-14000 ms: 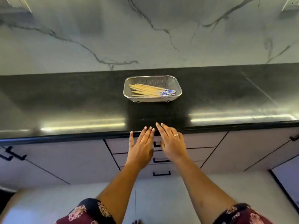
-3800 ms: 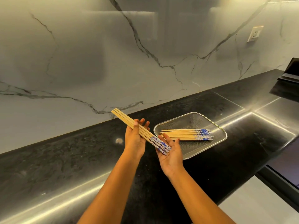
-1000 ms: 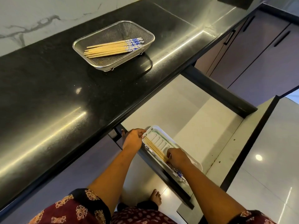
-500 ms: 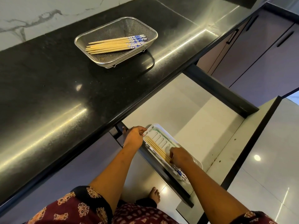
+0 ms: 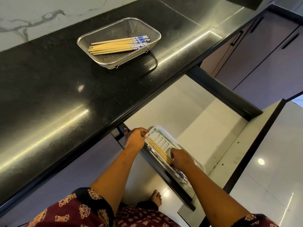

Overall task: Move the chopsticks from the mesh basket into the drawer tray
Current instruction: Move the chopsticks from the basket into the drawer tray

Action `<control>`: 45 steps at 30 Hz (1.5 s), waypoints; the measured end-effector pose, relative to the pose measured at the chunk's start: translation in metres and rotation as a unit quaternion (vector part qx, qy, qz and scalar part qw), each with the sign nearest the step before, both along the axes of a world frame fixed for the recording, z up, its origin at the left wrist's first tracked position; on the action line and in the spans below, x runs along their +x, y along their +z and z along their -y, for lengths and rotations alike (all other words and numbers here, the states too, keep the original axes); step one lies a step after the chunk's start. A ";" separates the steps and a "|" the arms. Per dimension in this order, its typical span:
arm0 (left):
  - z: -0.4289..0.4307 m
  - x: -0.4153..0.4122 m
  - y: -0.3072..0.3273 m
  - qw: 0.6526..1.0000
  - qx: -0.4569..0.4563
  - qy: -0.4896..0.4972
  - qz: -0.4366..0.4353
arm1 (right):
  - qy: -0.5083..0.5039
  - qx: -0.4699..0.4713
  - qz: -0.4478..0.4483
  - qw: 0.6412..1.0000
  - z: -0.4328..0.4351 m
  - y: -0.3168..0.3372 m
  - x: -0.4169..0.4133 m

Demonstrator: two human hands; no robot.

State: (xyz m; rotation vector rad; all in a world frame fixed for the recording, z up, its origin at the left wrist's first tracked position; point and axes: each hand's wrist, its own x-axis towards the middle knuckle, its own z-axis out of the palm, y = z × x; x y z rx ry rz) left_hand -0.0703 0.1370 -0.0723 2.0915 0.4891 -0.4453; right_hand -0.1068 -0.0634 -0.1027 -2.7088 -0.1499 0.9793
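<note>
A bundle of chopsticks [image 5: 157, 149] lay along the near side of the white tray [image 5: 164, 142] in the open drawer [image 5: 196, 115]. The right hand [image 5: 182, 158] curled round the bundle, hiding its middle; its blue ends barely showed beneath the wrist. The left hand [image 5: 136, 138] was curled at the tray's end, and what it grasped could not be told. More chopsticks [image 5: 118, 45] lay in the mesh basket [image 5: 131, 25].

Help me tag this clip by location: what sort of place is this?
Probably a home kitchen: black stone counter, marble-look backsplash, handled cabinet doors, and chopsticks in a mesh basket.
</note>
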 end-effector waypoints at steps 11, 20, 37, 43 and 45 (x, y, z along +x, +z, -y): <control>0.006 -0.009 0.013 0.993 0.098 -0.050 0.030 | 0.071 -0.009 -0.013 0.997 0.009 -0.004 -0.004; 0.015 -0.021 0.032 0.985 0.113 -0.006 0.128 | 0.011 0.018 -0.139 0.990 0.009 0.035 0.010; -0.101 0.099 0.165 0.888 -0.001 0.207 0.412 | -0.034 0.367 0.068 0.927 -0.134 0.218 0.144; -0.164 0.157 0.178 0.904 0.004 0.230 0.361 | -0.057 0.360 0.170 0.916 -0.179 0.246 0.208; -0.179 0.170 0.176 0.916 0.024 0.208 0.343 | -0.036 0.313 0.221 0.923 -0.195 0.246 0.231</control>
